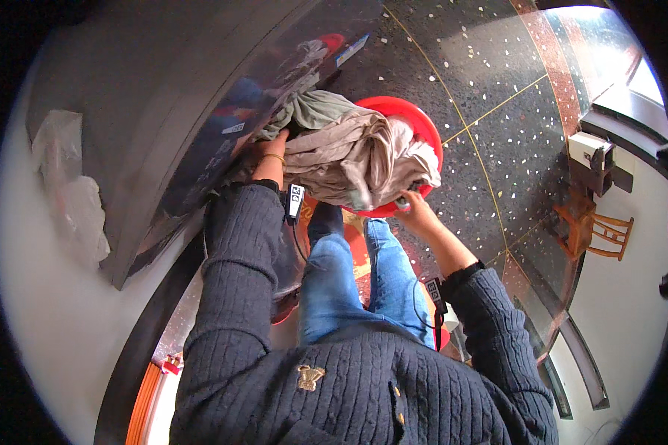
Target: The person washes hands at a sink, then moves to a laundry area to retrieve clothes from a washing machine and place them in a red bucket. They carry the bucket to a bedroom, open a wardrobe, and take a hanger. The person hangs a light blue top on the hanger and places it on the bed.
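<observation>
A large heap of beige and grey-green cloth [345, 147] fills a red plastic basin [427, 125] in front of me. My left hand [274, 149] reaches into the left side of the cloth, close to the glossy dark front of an appliance [217, 144]. Folds cover its fingertips, so its grip is hidden. At the near right rim of the basin, my right hand [414, 211] has its fingers bent around the edge, by the cloth's lower corner. A small pale object [402, 203] shows at its fingertips; what it is cannot be made out.
Clear plastic bags [69, 183] lie on the grey appliance top at the left. Speckled terrazzo floor [479, 67] extends ahead and right. A wooden chair [595, 228] and a white box [589, 146] stand at the right. A patterned red mat [359, 253] lies between my legs.
</observation>
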Demonstrator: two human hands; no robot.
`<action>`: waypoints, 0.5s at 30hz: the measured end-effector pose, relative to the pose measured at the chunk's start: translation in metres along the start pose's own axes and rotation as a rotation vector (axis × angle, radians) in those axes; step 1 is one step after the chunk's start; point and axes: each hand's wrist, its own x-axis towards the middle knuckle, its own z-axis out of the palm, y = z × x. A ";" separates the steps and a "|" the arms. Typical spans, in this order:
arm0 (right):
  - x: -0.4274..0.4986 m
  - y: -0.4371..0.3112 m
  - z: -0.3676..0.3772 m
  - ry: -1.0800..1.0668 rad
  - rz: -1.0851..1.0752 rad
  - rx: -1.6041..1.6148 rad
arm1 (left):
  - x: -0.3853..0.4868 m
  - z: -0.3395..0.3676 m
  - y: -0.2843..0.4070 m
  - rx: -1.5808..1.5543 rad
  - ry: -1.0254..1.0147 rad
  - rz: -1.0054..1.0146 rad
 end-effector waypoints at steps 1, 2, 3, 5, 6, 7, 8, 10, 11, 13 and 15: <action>-0.007 0.003 0.004 -0.047 0.034 -0.014 | 0.006 0.001 -0.003 -0.014 0.021 0.034; -0.013 0.006 0.007 -0.072 0.063 0.018 | 0.013 0.001 -0.009 -0.045 -0.021 0.070; -0.017 0.008 0.010 -0.055 0.084 0.013 | 0.018 0.001 -0.014 -0.074 -0.052 0.090; -0.022 0.010 0.014 -0.058 0.134 0.222 | 0.023 -0.003 -0.029 -0.163 -0.100 0.058; -0.022 0.010 0.016 -0.046 0.128 0.247 | 0.022 -0.008 -0.037 -0.249 -0.082 0.114; -0.020 0.008 0.016 -0.040 0.126 0.291 | 0.020 -0.013 -0.040 -0.314 -0.111 0.095; -0.018 0.005 0.016 -0.051 0.179 0.345 | 0.018 -0.023 -0.044 -0.385 -0.209 0.101; -0.011 -0.006 0.014 -0.029 0.112 0.370 | -0.017 -0.036 -0.061 -0.690 -0.323 0.029; -0.008 -0.013 0.012 -0.034 0.138 0.396 | -0.035 -0.044 -0.067 -0.588 -0.349 0.001; 0.001 -0.032 0.009 -0.066 0.084 0.583 | -0.078 -0.057 -0.079 -0.449 -0.428 0.094; 0.009 -0.051 0.006 -0.155 0.104 0.789 | -0.119 -0.063 -0.082 -0.179 -0.368 0.482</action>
